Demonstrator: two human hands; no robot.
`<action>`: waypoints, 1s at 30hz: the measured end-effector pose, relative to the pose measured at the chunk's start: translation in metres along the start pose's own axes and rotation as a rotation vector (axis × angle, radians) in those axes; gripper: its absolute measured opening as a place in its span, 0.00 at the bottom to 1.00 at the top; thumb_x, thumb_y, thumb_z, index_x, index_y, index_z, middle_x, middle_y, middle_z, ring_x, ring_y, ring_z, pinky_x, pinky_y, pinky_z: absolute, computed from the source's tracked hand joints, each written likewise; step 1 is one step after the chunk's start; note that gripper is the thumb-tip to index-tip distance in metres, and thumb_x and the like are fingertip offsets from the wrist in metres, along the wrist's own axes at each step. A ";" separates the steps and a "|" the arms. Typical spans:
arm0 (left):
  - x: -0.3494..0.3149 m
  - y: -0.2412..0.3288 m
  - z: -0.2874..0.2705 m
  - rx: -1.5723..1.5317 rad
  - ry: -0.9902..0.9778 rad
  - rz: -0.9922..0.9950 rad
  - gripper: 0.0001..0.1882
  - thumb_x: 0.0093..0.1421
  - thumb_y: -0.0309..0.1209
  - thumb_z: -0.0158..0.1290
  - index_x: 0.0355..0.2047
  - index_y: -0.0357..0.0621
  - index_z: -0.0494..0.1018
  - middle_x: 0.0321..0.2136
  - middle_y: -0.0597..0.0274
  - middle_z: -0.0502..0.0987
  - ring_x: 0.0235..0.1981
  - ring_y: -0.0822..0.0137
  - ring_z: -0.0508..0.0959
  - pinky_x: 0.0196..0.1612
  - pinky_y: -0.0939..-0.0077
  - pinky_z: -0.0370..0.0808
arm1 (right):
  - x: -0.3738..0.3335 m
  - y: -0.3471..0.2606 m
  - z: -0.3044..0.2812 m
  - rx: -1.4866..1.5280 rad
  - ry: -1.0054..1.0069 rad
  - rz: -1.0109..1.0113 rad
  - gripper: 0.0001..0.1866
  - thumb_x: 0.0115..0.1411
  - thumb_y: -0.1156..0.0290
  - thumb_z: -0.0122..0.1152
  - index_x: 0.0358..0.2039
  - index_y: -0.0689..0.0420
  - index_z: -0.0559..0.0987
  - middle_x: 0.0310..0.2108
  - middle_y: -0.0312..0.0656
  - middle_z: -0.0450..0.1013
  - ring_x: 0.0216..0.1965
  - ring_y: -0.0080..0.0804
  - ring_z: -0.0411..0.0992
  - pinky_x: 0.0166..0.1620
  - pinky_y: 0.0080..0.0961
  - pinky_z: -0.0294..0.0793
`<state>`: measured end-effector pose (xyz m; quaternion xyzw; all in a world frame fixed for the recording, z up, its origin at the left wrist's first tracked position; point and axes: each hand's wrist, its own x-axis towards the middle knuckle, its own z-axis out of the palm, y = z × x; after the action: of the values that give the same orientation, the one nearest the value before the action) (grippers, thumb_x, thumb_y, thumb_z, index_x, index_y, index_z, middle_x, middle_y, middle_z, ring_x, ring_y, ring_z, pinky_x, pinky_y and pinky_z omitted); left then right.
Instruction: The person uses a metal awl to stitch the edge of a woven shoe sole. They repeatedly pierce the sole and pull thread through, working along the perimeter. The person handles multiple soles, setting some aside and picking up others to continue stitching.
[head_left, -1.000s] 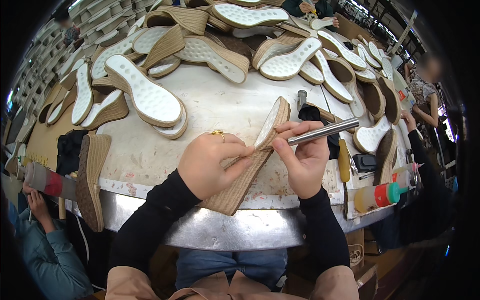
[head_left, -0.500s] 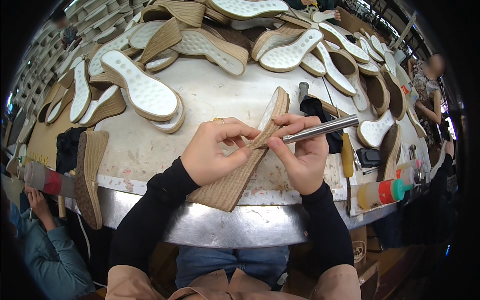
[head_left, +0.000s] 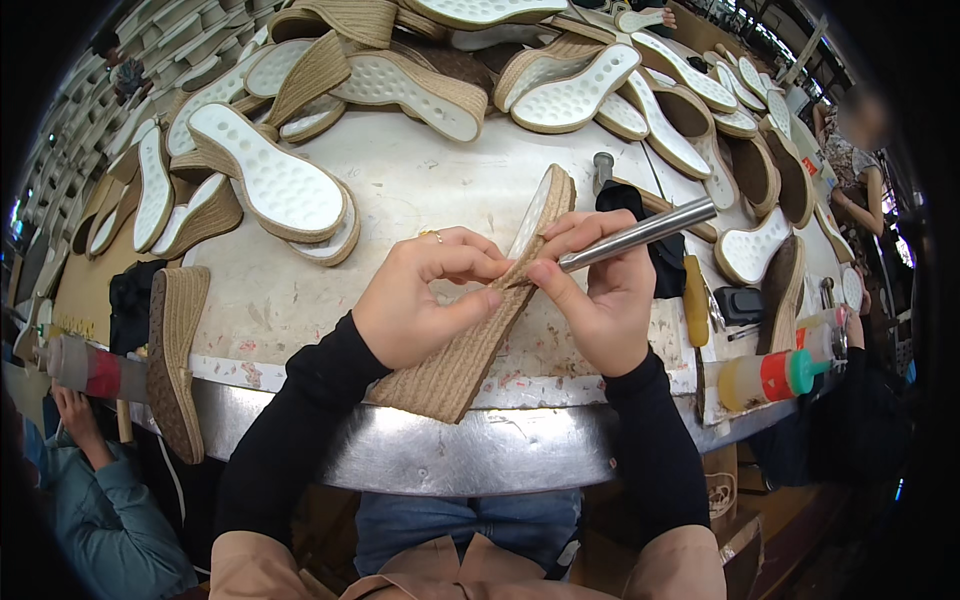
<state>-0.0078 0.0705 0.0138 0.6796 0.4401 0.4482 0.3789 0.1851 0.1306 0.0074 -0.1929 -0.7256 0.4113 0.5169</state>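
Observation:
Upright before me at the table's front edge stands a wedge shoe sole (head_left: 447, 378), wrapped in tan braided rope, its heel end low and its narrow toe end pointing up and away. My left hand (head_left: 420, 295) is closed, thumb and fingertips pinching the rope side midway along it. Against the same spot my right hand (head_left: 608, 305) grips a silver metal-handled tool (head_left: 650, 232), its handle sticking out to the right. The tool's tip is hidden by my fingers at the rope. My right fingers also touch the sole's upper edge.
Many wedge soles with white dimpled tops (head_left: 285, 180) are heaped along the far side. A brown-bottomed sole (head_left: 175, 350) stands at left. On the right are a hammer (head_left: 603, 168), a yellow handle (head_left: 695, 305) and a green-capped bottle (head_left: 760, 380). Other people sit at both sides.
My hands and the sole stay nearly in place, with the tool's handle tilted slightly more upward. The view has shifted a little. A person's hand at far right has moved.

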 end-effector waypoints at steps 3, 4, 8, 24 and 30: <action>0.001 0.002 0.000 -0.089 -0.015 -0.107 0.09 0.54 0.22 0.56 0.35 0.33 0.75 0.41 0.59 0.74 0.39 0.71 0.74 0.43 0.78 0.71 | 0.002 0.003 -0.004 0.202 0.045 0.011 0.17 0.51 0.82 0.65 0.38 0.62 0.67 0.34 0.42 0.70 0.39 0.27 0.72 0.47 0.24 0.70; 0.001 0.002 0.001 -0.095 -0.021 -0.131 0.08 0.54 0.22 0.55 0.36 0.33 0.75 0.41 0.59 0.73 0.39 0.71 0.74 0.43 0.78 0.72 | 0.001 0.004 -0.005 0.212 0.041 0.016 0.18 0.51 0.83 0.64 0.39 0.62 0.67 0.36 0.43 0.69 0.38 0.25 0.72 0.47 0.23 0.70; 0.001 -0.001 0.005 -0.117 0.017 -0.113 0.09 0.53 0.24 0.55 0.36 0.35 0.75 0.38 0.61 0.74 0.38 0.72 0.74 0.43 0.78 0.70 | -0.001 0.005 -0.003 0.154 0.016 0.025 0.18 0.51 0.83 0.64 0.39 0.61 0.67 0.39 0.43 0.68 0.38 0.23 0.72 0.47 0.22 0.70; 0.001 0.000 0.005 -0.049 0.007 -0.147 0.12 0.54 0.33 0.56 0.36 0.39 0.75 0.36 0.64 0.75 0.38 0.72 0.75 0.42 0.76 0.68 | 0.000 0.002 -0.003 0.154 0.038 0.027 0.17 0.52 0.83 0.63 0.39 0.61 0.66 0.39 0.44 0.69 0.39 0.23 0.71 0.47 0.21 0.69; 0.001 -0.001 0.006 -0.048 -0.001 -0.122 0.12 0.55 0.32 0.55 0.37 0.38 0.75 0.37 0.62 0.75 0.39 0.71 0.75 0.44 0.77 0.69 | 0.000 -0.001 -0.003 0.090 0.010 0.027 0.16 0.52 0.82 0.64 0.38 0.61 0.67 0.38 0.44 0.69 0.39 0.22 0.71 0.46 0.20 0.69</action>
<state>-0.0024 0.0714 0.0117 0.6424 0.4697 0.4341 0.4221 0.1876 0.1310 0.0080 -0.1815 -0.7011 0.4495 0.5230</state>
